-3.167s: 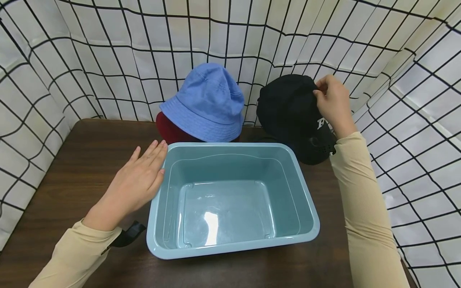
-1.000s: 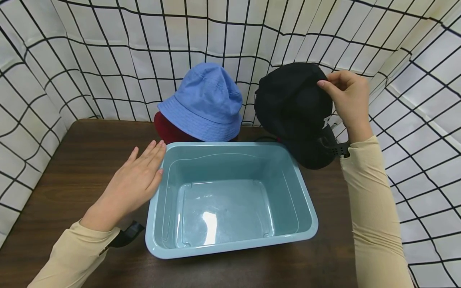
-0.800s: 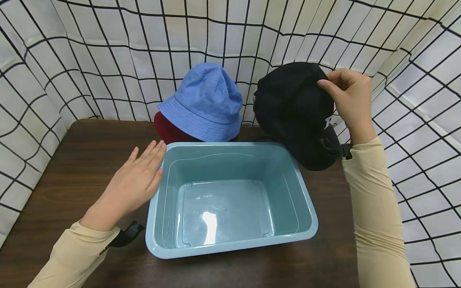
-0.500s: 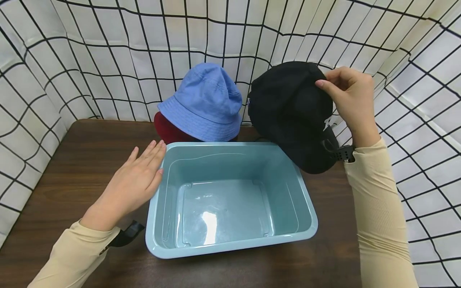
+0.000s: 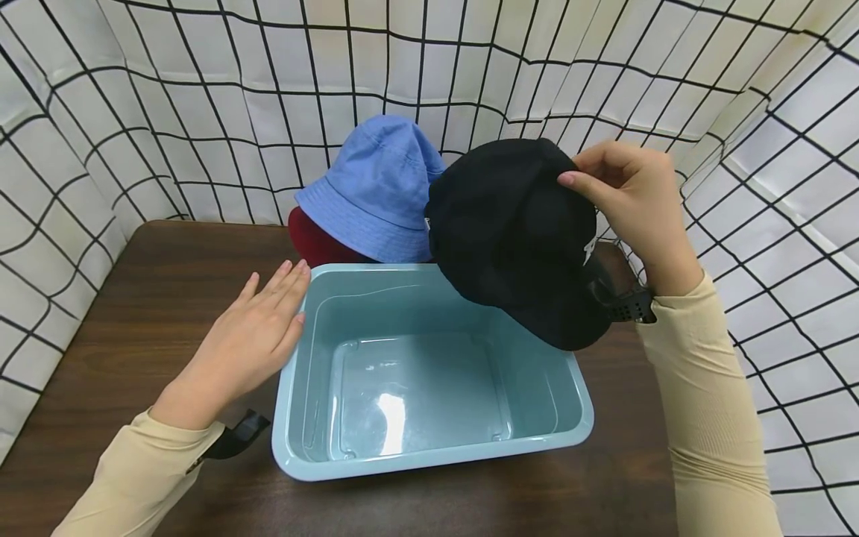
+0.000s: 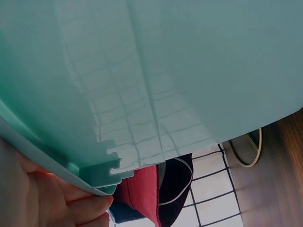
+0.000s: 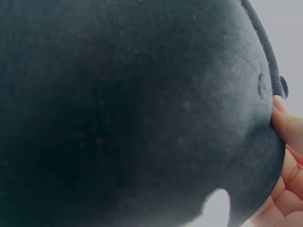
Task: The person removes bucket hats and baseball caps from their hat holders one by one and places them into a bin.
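A black baseball cap [image 5: 513,235] with white lettering hangs tilted over the back right part of a light blue plastic basin [image 5: 429,467]. My right hand [image 5: 634,201] pinches the cap between thumb and fingers near its crown. In the right wrist view the cap [image 7: 142,113] fills most of the picture, with the thumb and fingers at its right edge. My left hand [image 5: 251,339] lies with straight fingers against the basin's left rim. The left wrist view shows fingertips touching the rim's underside, next to the basin's outer wall [image 6: 213,61]. Nothing lies on the visible basin floor.
Behind the basin a blue bucket hat [image 5: 385,190] sits on top of a dark red hat [image 5: 322,242]. The brown wooden table [image 5: 168,298] is enclosed by black wire grid panels [image 5: 423,93] with white sheeting behind.
The right hand has lifted the black cap from behind the basin's right corner, then brought it left and forward over the basin. The left hand and basin have stayed put.
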A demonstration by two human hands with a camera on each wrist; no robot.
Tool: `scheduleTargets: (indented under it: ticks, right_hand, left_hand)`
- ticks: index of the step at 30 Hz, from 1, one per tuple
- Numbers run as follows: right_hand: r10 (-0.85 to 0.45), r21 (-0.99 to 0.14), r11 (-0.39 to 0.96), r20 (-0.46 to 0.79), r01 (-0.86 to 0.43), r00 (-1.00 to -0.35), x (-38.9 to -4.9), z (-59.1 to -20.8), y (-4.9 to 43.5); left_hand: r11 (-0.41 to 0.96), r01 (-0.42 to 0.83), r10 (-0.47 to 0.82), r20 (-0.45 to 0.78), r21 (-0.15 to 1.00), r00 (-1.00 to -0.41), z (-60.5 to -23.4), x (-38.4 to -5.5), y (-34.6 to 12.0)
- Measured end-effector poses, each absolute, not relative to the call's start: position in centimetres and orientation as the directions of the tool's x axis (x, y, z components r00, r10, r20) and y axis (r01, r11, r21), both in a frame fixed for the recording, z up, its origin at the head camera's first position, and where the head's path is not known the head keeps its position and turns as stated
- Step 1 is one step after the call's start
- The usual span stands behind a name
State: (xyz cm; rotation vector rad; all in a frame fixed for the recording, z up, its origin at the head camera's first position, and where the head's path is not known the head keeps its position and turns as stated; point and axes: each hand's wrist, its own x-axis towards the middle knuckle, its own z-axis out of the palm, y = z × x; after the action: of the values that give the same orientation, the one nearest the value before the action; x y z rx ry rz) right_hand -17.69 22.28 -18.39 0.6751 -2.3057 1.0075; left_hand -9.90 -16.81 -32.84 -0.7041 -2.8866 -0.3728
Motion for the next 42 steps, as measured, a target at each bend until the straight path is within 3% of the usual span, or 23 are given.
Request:
scheduleTargets:
  ticks: [16, 26, 42]
  right_hand:
    - [-0.404, -0.546, 0.525, 0.515, -0.653, -0.756, -15.9, -19.2, 19.9]
    - [-0.519, -0.649, 0.396, 0.425, -0.649, -0.742, -15.7, -20.1, 18.4]
    - [-0.701, -0.638, 0.311, 0.346, -0.704, -0.624, -15.1, -21.5, 15.1]
  left_hand:
    - [0.858, 0.469, 0.430, 0.205, 0.208, -0.879, -33.0, -9.9, -16.9]
    - [0.861, 0.464, 0.426, 0.200, 0.210, -0.882, -32.9, -9.9, -16.9]
    - [0.863, 0.461, 0.428, 0.184, 0.206, -0.885, -32.9, -10.0, -17.0]
